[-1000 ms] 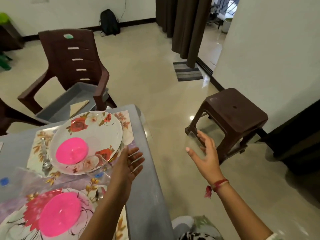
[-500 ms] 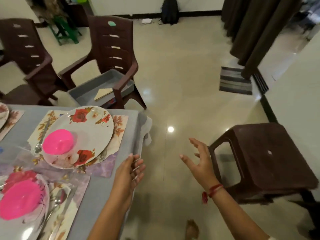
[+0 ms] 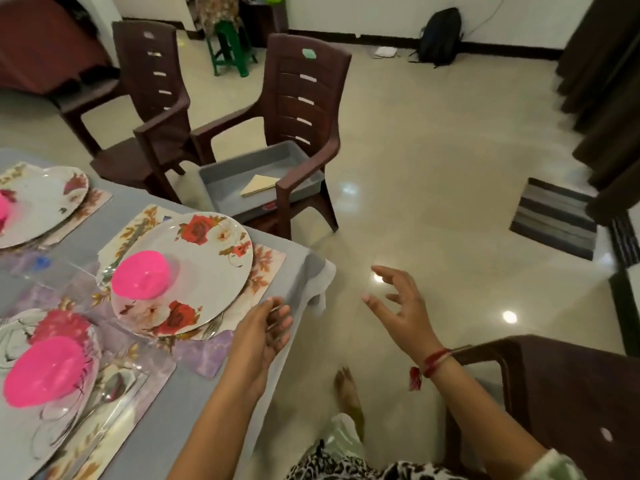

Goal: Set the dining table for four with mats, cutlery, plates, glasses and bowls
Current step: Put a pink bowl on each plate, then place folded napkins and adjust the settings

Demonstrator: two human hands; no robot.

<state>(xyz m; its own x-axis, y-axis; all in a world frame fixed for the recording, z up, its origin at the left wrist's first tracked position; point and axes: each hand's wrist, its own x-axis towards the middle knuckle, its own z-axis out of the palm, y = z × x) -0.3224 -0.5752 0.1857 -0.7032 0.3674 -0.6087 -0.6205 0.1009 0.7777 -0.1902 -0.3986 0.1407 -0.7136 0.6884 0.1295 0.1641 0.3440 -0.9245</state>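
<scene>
The grey table [image 3: 194,386] carries three visible settings. A floral plate [image 3: 207,258] with an upturned pink bowl [image 3: 142,275] lies on a leafy mat [image 3: 266,268], a spoon [image 3: 117,251] at its left. A nearer plate [image 3: 41,427] bears a second pink bowl [image 3: 41,372], with a spoon [image 3: 110,389] beside it. A third plate [image 3: 38,202] sits at far left. A clear glass [image 3: 52,271] stands between the settings, hard to make out. My left hand [image 3: 266,330] hovers empty over the table's right edge, fingers loosely curled. My right hand [image 3: 401,306] is spread above the floor, holding nothing.
A brown chair [image 3: 304,109] holds a grey tray [image 3: 294,157] with a folded napkin [image 3: 259,185]. A second brown chair [image 3: 156,91] stands to its left. A brown stool [image 3: 554,393] is at my right. A striped floor mat [image 3: 554,216] lies by dark curtains [image 3: 606,81].
The view has swung left, bringing more of the table and a second chair into sight. Both hands stay empty; my left hand's fingers have curled slightly.
</scene>
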